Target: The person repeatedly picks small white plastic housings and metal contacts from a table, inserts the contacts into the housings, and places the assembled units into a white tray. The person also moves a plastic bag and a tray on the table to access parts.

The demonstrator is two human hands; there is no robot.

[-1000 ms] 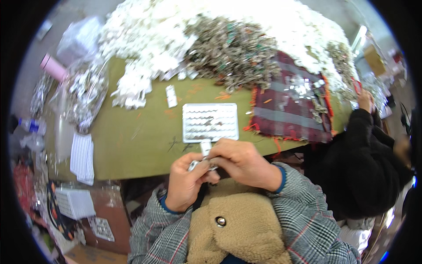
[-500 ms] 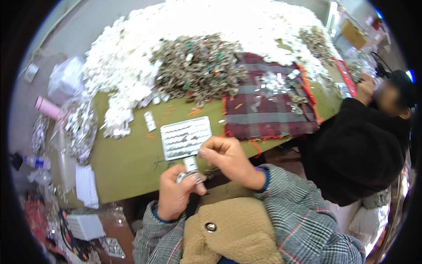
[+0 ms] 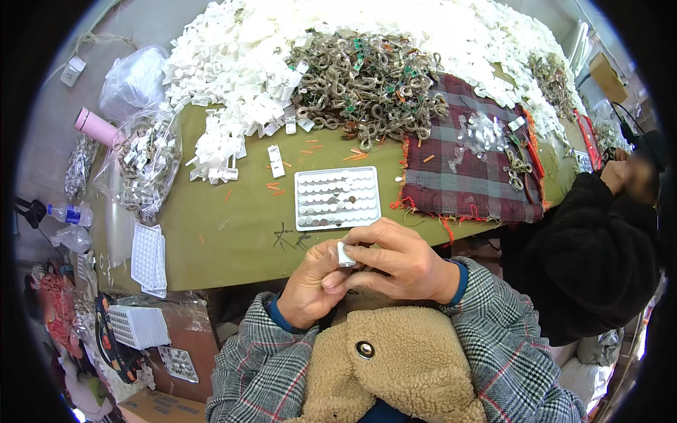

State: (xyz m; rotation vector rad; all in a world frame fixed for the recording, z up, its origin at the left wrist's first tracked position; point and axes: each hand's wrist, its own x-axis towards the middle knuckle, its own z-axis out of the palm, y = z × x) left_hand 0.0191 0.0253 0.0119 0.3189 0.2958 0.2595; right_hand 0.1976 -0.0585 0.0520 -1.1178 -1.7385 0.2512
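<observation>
My left hand [image 3: 310, 285] and my right hand [image 3: 402, 262] meet in front of my chest at the table's near edge. Between their fingertips is a small white plastic case [image 3: 345, 255]; both hands are closed on it, and fingers cover much of it. Just beyond lies a white tray [image 3: 378, 194] with rows of small round cells, silvery and whitish. Past the tray, a white rectangular case [image 3: 276, 161] lies alone, with short orange strips [image 3: 360, 154] scattered nearby.
White plastic pieces [image 3: 233, 70] heap across the back, with a pile of clear looped parts [image 3: 367, 92] before them. A plaid cloth [image 3: 458, 180] lies right. A person in black [image 3: 585, 254] sits beside it. Left are a bagged pile [image 3: 144, 166] and white trays [image 3: 148, 257].
My right hand has come down from beside the tray to meet my left hand at the white case. The whole view has shifted, so the table appears further right and higher.
</observation>
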